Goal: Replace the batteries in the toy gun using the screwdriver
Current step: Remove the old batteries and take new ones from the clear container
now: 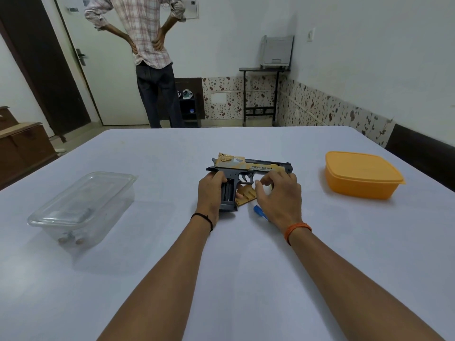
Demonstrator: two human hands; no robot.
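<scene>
One toy gun (248, 172), dark grey with a tan slide, is lying on its side at the middle of the table (221, 279), its grip open. The left hand (209, 193) is gripping that grip. The right hand (279, 193), fingers loosely curled, is touching the trigger area above one tan cover (245, 194). One blue screwdriver (261, 212) is lying beside it. Two boxes are sitting toward the table's side edges: one clear container (83, 207) left, one orange box (362, 174) right.

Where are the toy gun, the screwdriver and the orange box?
toy gun (261, 166), head view, on the tan side of its slide.
screwdriver (259, 211), head view, on its blue handle.
orange box (362, 168), head view, on the middle of its lid.
</scene>
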